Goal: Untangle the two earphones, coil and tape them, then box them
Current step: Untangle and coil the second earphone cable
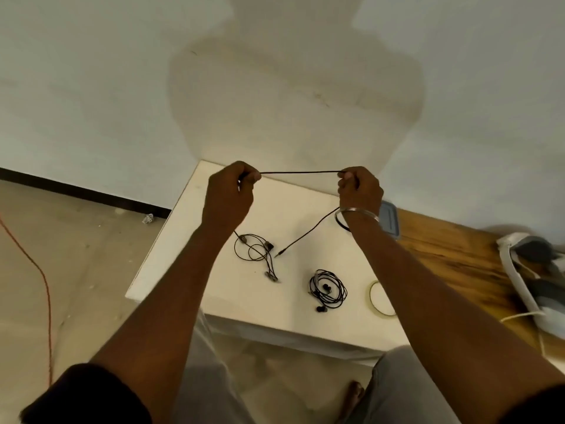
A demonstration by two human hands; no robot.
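Observation:
A black earphone cable (301, 172) is stretched taut between my left hand (230, 194) and my right hand (360, 188), raised above the far edge of the white table (232, 298). Each hand pinches one end of the straight stretch. From my left hand the cable drops to loose loops with earbuds (258, 255) lying on the table. From my right hand it runs down to the jack plug (278, 254). A second black earphone (327, 289) lies coiled at the table's right. A roll of clear tape (379, 298) lies beside it, partly hidden by my right forearm.
A grey-lidded box (389, 218) sits at the table's far right, behind my right wrist. A wooden surface (452, 258) to the right holds white and grey items (533, 270). An orange cord (39, 270) runs over the floor at left. The wall stands right behind the table.

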